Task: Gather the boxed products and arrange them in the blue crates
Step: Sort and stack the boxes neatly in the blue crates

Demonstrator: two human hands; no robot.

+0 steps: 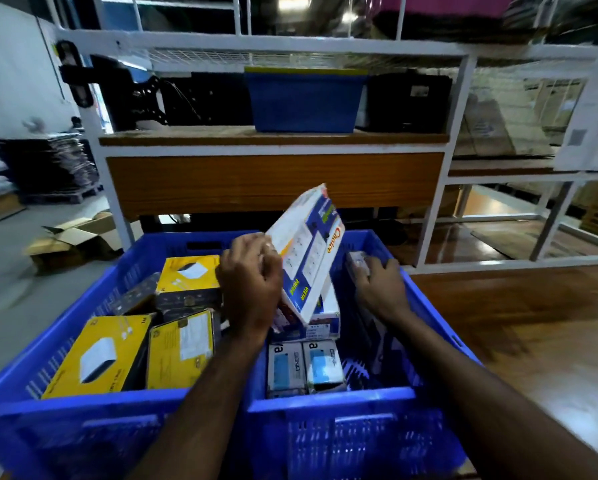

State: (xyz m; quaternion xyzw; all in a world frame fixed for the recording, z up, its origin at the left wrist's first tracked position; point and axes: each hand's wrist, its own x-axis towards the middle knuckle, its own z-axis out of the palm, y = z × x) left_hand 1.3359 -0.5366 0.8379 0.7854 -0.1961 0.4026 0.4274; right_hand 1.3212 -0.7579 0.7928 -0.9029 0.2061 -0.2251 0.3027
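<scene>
Nearest the camera, the blue crate (328, 400) holds two small grey-and-white boxes (304, 368) standing side by side against its near wall, with yellow boxes (96, 355) packed along its left side. Above them the left hand (250, 282) grips a long white-and-blue box (308, 251) by its lower edge, tilted steeply with its top leaning away over the crate's middle. The right hand (377, 285) reaches toward the crate's right wall, fingers curled onto a small pale box (358, 261); whether it truly clasps it cannot be told, since blur hides the fingertips. The likely trouble is the tall box: held low and at one edge, it could pivot and drop onto the flat boxes beneath, or wedge crookedly against them, because the gap it is aimed at looks narrow. Beyond the crate stands a white metal rack (429, 216) with a wooden shelf carrying a second blue bin (304, 102); an open cardboard carton (72, 240) lies on the floor, left.
</scene>
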